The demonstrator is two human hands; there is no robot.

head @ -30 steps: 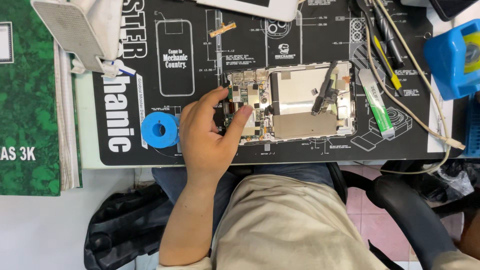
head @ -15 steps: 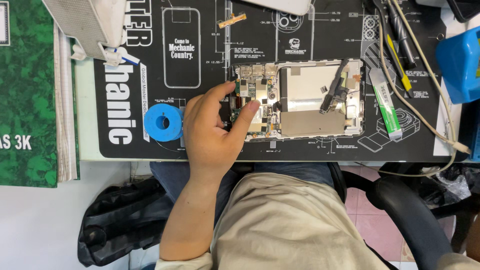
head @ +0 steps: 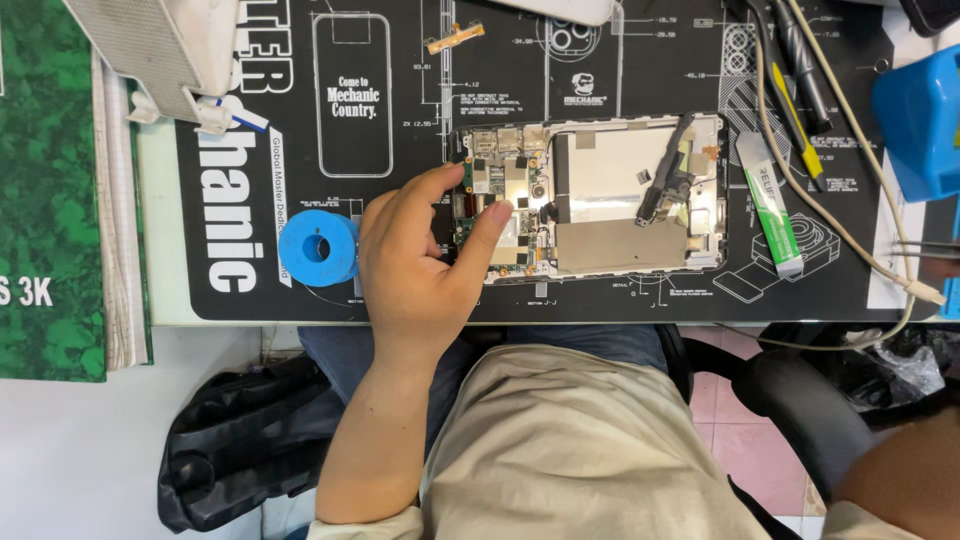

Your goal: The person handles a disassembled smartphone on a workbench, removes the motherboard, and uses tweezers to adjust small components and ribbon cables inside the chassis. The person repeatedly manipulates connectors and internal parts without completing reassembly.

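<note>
My left hand (head: 420, 265) rests on black work mat (head: 400, 60), thumb and forefinger pinching left end of opened phone (head: 590, 195), on its circuit board. Phone lies flat mid-mat, near front table edge. My right hand: only forearm shows at lower right corner, so can't tell its state. Blue solder spool (head: 318, 248) just left of my knuckles, tight there. Open mat above hand. Right of phone: green-white tube (head: 772, 205), cables (head: 830, 130), blue box (head: 920, 115) crowd that side. Green book (head: 50, 190) far left.
</note>
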